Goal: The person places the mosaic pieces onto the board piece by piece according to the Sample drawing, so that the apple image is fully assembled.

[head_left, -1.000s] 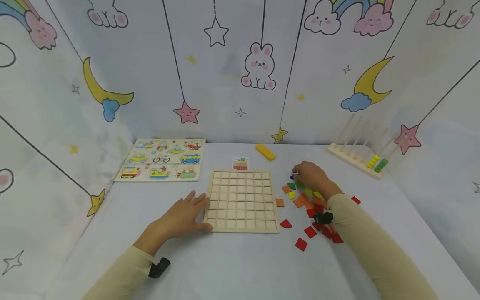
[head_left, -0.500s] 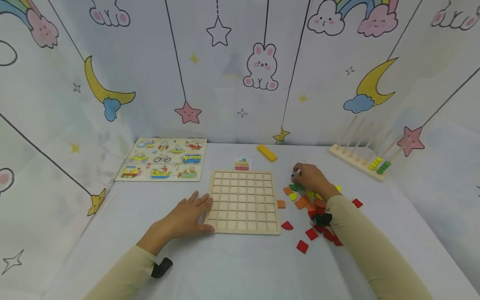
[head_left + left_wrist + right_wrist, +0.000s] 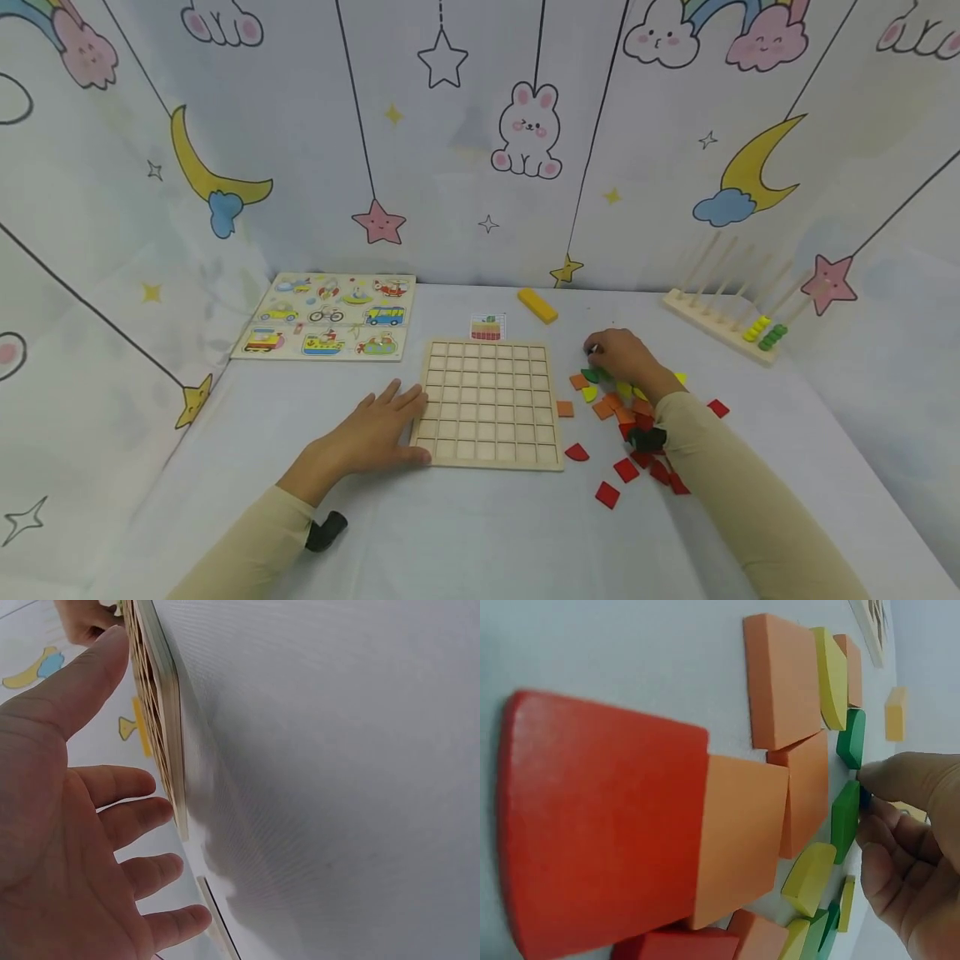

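A wooden grid board (image 3: 486,465) of square cells lies on the table, bare of pieces. My left hand (image 3: 371,433) rests at its left edge, fingers spread and straight, with thumb and fingertips at the frame; the left wrist view shows the open palm. My right hand (image 3: 626,357) reaches over the scattered pieces at the far end of the pile. Its thumb and fingers pinch a small dark blue wooden piece (image 3: 865,796), mostly hidden. Beside those fingers stand a green piece (image 3: 845,821) and another green piece (image 3: 851,739). Orange pieces (image 3: 742,832) and a red square (image 3: 607,817) lie nearer.
Behind the board is a small picture card (image 3: 488,327), with a yellow block (image 3: 537,306) to its right. A vehicle picture puzzle (image 3: 324,318) lies at the back left. At the back right stands a pegged bead rack (image 3: 720,327). Loose red squares (image 3: 607,495) lie near the front right.
My right fingers have closed on the dark blue piece at nearly the same spot. My left hand stays at the board's edge; the head view has shifted slightly.
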{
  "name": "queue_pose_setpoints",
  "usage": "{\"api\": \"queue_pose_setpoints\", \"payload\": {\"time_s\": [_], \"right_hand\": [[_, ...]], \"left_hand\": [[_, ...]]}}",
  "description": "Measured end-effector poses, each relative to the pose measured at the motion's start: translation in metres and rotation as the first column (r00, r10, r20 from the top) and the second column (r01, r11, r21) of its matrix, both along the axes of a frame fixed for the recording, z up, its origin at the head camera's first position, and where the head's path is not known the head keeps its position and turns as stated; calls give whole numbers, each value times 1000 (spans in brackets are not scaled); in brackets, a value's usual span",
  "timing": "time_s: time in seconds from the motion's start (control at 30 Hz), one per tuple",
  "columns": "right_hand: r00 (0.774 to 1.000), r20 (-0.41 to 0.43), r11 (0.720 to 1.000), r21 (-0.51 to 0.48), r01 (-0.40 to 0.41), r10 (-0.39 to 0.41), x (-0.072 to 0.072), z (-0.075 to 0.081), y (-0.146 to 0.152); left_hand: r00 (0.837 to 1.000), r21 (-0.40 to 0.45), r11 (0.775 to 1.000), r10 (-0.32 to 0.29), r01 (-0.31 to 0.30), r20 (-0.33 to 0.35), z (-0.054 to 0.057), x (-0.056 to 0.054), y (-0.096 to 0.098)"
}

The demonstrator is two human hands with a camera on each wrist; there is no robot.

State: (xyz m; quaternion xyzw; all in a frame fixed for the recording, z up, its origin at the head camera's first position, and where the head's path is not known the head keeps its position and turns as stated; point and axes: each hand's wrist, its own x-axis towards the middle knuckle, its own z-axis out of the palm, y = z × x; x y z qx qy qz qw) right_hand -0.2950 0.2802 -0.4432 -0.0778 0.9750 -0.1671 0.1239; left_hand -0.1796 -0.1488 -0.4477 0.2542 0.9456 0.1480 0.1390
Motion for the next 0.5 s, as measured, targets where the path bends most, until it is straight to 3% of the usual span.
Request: {"api": "queue_pose_setpoints", "payload": {"time_s": [0.3,0.5], "right_hand": [[996,-34,997,4,81,-81,4,-1,0],[994,-64,996,-33,84,-86,7,-5,-2]], "left_hand": [[1000,-1,1000,4,-4,3,-1,-2,0],[1000,1,1000,11,-11,2,-2,-3,0]]}}
